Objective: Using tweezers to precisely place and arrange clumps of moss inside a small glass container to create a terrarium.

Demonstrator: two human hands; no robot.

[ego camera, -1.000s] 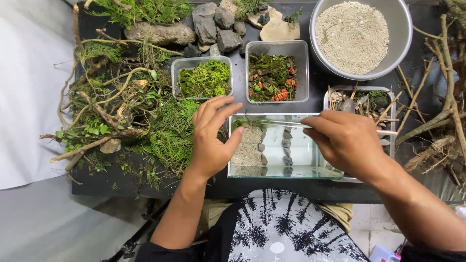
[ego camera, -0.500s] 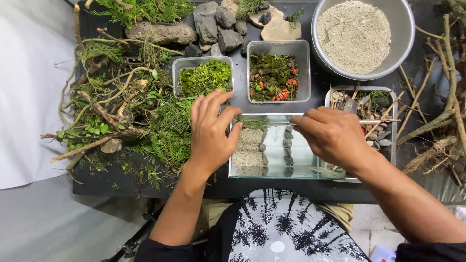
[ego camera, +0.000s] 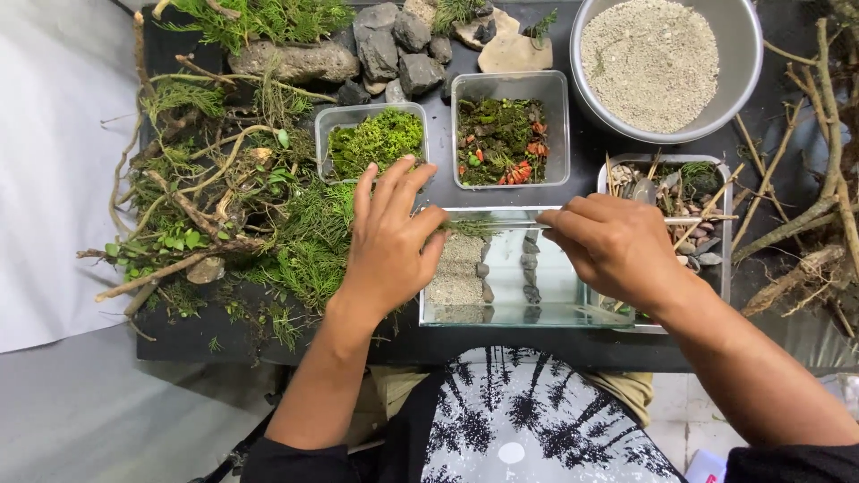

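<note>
A metal bowl of sand (ego camera: 667,63), dark rocks (ego camera: 394,49), two tubs of moss (ego camera: 374,141), loose branches (ego camera: 805,215)

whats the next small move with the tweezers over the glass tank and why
Probably ease the sprig down onto the sand bed. The right hand holds thin tweezers level across the glass tank, their tip with a green sprig at the fingertips of the left hand. The sprig sits at the tank's far rim, above sand that looks bare.
</note>
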